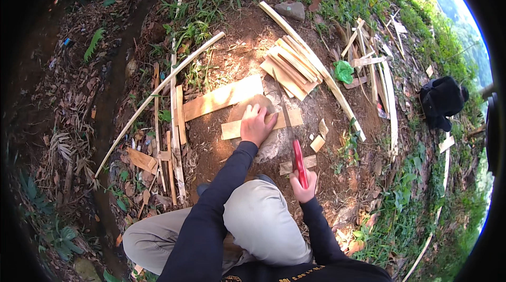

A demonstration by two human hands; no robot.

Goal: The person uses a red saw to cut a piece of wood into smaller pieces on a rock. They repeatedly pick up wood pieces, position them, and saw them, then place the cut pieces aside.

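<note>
My left hand (255, 125) presses down on a short wooden plank (232, 130), its fingers bent over the plank's far edge. The plank lies across a rounded stone (266, 103). In my right hand (304, 187) is a hand saw (299, 160), gripped by its red handle. The narrow blade points away from me and crosses the plank near its right end; whether its teeth are in the wood I cannot tell. Just beyond my left hand lies a wider board (221, 98), partly in bright sun. A small wooden offcut (298, 164) lies beside the saw handle.
A stack of cut slats (292, 65) lies ahead, beside a long pale strip (327, 73). Another long strip (158, 89) slants on the left. Scrap wood (363, 58), a green plastic bag (343, 72) and a black bag (443, 101) are to the right.
</note>
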